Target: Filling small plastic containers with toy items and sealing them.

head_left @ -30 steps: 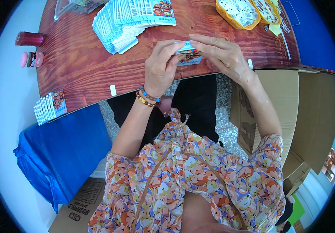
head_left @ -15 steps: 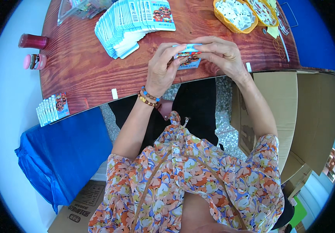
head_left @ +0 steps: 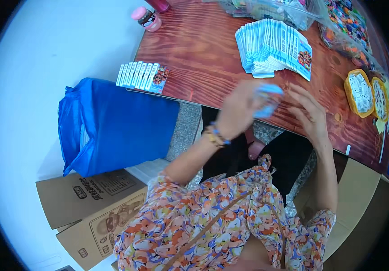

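Note:
My left hand (head_left: 237, 110), with a beaded bracelet on its wrist, is closed on a light-blue printed card (head_left: 268, 100) just above the table's near edge. Motion smears the card and fingertips. To its right, my right hand (head_left: 311, 115) has its fingers apart with nothing in them, clear of the card. Beyond both hands lies a large fanned pile of light-blue cards (head_left: 266, 45), a colourful picture on the rightmost one. At the table's left corner a short overlapping row of similar cards (head_left: 142, 77) lies along the edge.
A pink-lidded jar (head_left: 146, 19) stands far left on the wooden table (head_left: 194, 49). Clear containers (head_left: 289, 13) of small colourful items are at the back. Two yellow baskets (head_left: 360, 92) with small pieces stand right. A blue bag (head_left: 122, 126) and cardboard boxes (head_left: 99, 198) sit below left.
The view has swung left. My right hand has let go of the card and moved apart from it; my left hand alone holds it, moving.

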The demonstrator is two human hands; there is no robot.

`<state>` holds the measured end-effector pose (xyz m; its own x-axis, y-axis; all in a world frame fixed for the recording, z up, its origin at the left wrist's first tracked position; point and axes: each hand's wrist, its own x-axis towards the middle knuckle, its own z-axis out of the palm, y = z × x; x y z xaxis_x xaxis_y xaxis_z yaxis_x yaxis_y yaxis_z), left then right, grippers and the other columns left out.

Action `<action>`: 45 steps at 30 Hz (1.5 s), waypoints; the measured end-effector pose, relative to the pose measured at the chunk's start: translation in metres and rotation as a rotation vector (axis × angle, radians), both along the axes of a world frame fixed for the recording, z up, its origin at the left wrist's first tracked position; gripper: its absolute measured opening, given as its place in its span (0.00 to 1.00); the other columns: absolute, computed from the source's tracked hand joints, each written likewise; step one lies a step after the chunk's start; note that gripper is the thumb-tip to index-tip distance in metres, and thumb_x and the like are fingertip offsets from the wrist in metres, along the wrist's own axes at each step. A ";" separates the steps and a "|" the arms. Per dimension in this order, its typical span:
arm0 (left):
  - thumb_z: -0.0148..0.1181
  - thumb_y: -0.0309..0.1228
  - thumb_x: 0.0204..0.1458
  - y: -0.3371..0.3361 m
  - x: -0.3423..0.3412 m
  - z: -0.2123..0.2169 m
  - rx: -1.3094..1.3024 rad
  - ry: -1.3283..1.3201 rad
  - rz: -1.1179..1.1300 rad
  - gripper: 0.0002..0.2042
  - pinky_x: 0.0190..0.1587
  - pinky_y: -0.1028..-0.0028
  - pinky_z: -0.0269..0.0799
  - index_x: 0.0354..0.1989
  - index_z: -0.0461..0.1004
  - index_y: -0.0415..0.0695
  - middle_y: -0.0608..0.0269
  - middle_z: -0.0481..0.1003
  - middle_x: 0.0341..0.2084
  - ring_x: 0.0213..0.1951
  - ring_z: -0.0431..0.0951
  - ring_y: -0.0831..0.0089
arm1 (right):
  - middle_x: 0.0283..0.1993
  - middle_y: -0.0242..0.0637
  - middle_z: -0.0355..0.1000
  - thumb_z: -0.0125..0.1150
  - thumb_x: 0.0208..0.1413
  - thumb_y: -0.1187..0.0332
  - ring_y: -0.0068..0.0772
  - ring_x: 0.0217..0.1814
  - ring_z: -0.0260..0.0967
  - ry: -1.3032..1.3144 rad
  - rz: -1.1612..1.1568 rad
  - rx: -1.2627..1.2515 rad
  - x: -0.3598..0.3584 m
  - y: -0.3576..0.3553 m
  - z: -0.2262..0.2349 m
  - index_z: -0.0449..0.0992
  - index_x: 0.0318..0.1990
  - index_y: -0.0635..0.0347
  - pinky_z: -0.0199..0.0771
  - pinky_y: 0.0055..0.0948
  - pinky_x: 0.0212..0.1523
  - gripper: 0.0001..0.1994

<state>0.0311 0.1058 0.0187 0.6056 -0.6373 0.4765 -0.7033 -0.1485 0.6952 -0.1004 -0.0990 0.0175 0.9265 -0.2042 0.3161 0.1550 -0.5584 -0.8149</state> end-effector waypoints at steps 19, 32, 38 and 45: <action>0.67 0.36 0.52 0.153 0.145 -0.008 0.692 -0.627 0.699 0.30 0.53 0.50 0.64 0.65 0.67 0.49 0.54 0.72 0.53 0.54 0.70 0.51 | 0.73 0.45 0.56 0.67 0.54 0.72 0.47 0.77 0.49 0.046 -0.325 -0.492 0.022 -0.055 -0.036 0.62 0.68 0.57 0.54 0.40 0.73 0.33; 0.65 0.28 0.53 -0.032 0.023 -0.022 0.161 -0.054 -0.010 0.18 0.61 0.58 0.60 0.53 0.74 0.41 0.54 0.75 0.48 0.56 0.69 0.54 | 0.58 0.40 0.74 0.62 0.57 0.70 0.40 0.60 0.71 -0.010 -0.372 -0.617 0.037 -0.074 -0.045 0.77 0.53 0.59 0.70 0.41 0.58 0.16; 0.62 0.27 0.57 -0.073 0.010 -0.028 0.053 0.630 -0.117 0.16 0.48 0.70 0.74 0.54 0.74 0.38 0.56 0.78 0.42 0.43 0.79 0.68 | 0.58 0.38 0.74 0.65 0.55 0.66 0.41 0.57 0.72 0.114 -0.260 -0.688 0.030 -0.096 -0.055 0.78 0.51 0.57 0.72 0.42 0.52 0.16; 0.59 0.29 0.61 -0.096 0.009 -0.031 0.030 0.618 -0.141 0.15 0.42 0.76 0.76 0.54 0.74 0.37 0.60 0.79 0.40 0.39 0.79 0.76 | 0.59 0.35 0.74 0.66 0.54 0.63 0.39 0.57 0.73 0.038 -0.409 -0.754 0.033 -0.083 -0.042 0.78 0.53 0.56 0.74 0.42 0.50 0.18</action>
<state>0.0402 0.0097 -0.0123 0.6721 -0.7390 0.0464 -0.1879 -0.1097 0.9760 -0.0669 -0.1816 -0.0250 0.8385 -0.2727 0.4717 -0.1969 -0.9589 -0.2044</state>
